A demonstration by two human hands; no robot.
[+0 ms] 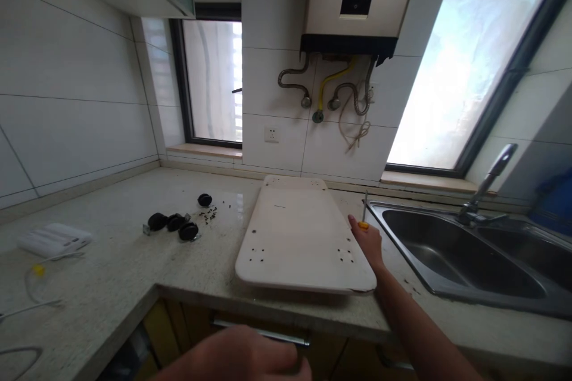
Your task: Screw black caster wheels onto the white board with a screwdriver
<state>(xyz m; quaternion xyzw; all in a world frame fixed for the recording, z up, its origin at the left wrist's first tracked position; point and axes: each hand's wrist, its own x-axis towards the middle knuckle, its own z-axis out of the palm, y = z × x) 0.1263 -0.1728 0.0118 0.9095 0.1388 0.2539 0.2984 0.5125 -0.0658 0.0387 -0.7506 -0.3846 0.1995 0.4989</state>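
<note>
My right hand (370, 243) is closed around the yellow handle of a screwdriver (365, 208), at the right edge of a white board (299, 226). The screwdriver's thin shaft points up and away from me. Flat on the counter, the board has rounded corners and groups of small dark holes near its corners. My left hand (250, 352) is low in front of the counter edge, blurred and partly cut off by the frame; its fingers look bent, and whether anything is in them is hidden. Several black caster wheels (188, 231) lie left of the board, beside scattered small screws (208, 215).
A steel double sink (422, 274) with a faucet (485, 187) is set into the counter (205, 268) on the right. At the left lie a white power strip or box (56, 239) and a pale cable (31, 309). A water heater (353, 6) hangs above.
</note>
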